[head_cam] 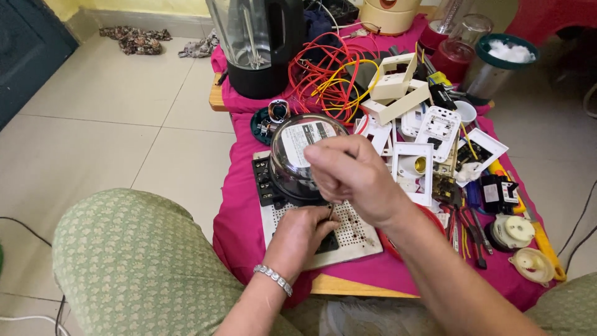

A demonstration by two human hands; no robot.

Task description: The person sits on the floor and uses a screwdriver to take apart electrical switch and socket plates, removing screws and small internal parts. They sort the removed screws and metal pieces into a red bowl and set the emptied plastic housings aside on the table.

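Pinching a small metal part (330,213) against the perforated board (354,233), the left hand (305,233) is working; the right hand (351,177) is hovering, fingers curled together; the domed electric meter (292,162) is sitting unfastened.

Perforated board (357,233) at table (348,286) front edge, left hand (305,233) on it. Domed meter (298,155) just behind board; right hand (351,177) over both. Blender jar (258,46) at back left, wire tangle (326,74) right of it. Switch plates (413,165) right of meter, pliers (472,233) front right.
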